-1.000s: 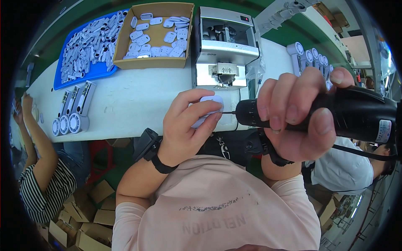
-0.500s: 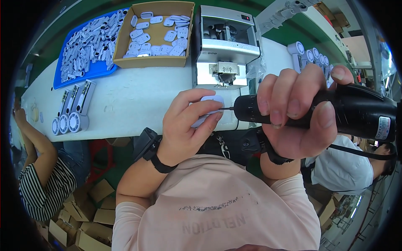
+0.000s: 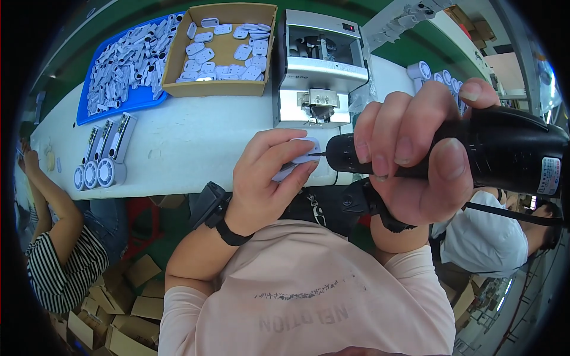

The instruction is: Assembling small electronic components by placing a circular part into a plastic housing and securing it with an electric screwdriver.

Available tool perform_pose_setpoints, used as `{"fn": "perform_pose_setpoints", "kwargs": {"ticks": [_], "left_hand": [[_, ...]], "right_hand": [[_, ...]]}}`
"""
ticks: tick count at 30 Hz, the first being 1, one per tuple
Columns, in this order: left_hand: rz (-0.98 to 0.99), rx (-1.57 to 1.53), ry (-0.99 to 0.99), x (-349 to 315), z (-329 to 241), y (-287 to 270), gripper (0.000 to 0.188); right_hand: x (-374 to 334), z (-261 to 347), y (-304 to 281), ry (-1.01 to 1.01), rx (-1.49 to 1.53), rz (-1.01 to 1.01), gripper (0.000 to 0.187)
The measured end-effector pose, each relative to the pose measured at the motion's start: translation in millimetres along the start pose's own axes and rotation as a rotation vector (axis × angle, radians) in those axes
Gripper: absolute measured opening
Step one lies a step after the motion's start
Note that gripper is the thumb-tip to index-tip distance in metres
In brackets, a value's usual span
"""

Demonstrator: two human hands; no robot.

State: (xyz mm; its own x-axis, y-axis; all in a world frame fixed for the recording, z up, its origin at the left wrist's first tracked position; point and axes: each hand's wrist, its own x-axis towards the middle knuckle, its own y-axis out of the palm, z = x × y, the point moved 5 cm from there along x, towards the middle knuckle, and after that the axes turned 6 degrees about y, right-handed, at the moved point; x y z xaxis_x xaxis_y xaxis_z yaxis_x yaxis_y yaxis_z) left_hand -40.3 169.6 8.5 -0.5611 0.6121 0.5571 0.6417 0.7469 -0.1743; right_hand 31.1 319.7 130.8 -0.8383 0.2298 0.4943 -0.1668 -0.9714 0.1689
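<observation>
My left hand (image 3: 267, 172) is closed on a small white plastic housing (image 3: 310, 144), gripping it between thumb and fingers above the front edge of the table. Wrapped in my right hand (image 3: 424, 154) is a black electric screwdriver (image 3: 504, 148), held sideways with its bit pointing left. The thin bit reaches the housing beside my left fingertips. A screw at the tip is too small to make out. My left fingers hide much of the housing.
A blue tray (image 3: 80, 111) of white parts and a cardboard box (image 3: 214, 89) of white housings stand at the back left. Behind my hands sits a silver machine (image 3: 323, 71). White fan-shaped units (image 3: 107, 172) lie at left. Co-workers (image 3: 65, 255) sit either side.
My right hand and the electric screwdriver have shifted slightly left and tilted a little. The left hand keeps its grip on the housing, almost in place.
</observation>
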Motion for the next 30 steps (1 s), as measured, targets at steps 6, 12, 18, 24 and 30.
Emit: {"fn": "perform_pose_setpoints", "kwargs": {"ticks": [6,12,18,24,30], "left_hand": [[-0.003,0.007,0.012,-0.4,0.2,1.4,0.032],[-0.007,0.05,0.054,2.5,5.7,1.0,0.033],[-0.038,-0.003,-0.072,-1.5,0.2,3.4,0.043],[-0.07,0.048,0.019,-14.3,-9.6,1.8,0.05],[0.117,0.138,-0.014,-29.6,12.3,16.1,0.049]], "right_hand": [[4.8,-2.7,-0.9,0.053,-0.1,0.027,0.047],[11.3,-9.8,2.5,0.028,-0.177,0.028,0.043],[11.8,-12.4,12.3,0.055,-0.154,0.018,0.041],[-0.3,-6.5,30.7,0.039,-0.052,-0.046,0.04],[-40.3,71.6,-6.1,-0.168,0.169,0.24,0.016]]}}
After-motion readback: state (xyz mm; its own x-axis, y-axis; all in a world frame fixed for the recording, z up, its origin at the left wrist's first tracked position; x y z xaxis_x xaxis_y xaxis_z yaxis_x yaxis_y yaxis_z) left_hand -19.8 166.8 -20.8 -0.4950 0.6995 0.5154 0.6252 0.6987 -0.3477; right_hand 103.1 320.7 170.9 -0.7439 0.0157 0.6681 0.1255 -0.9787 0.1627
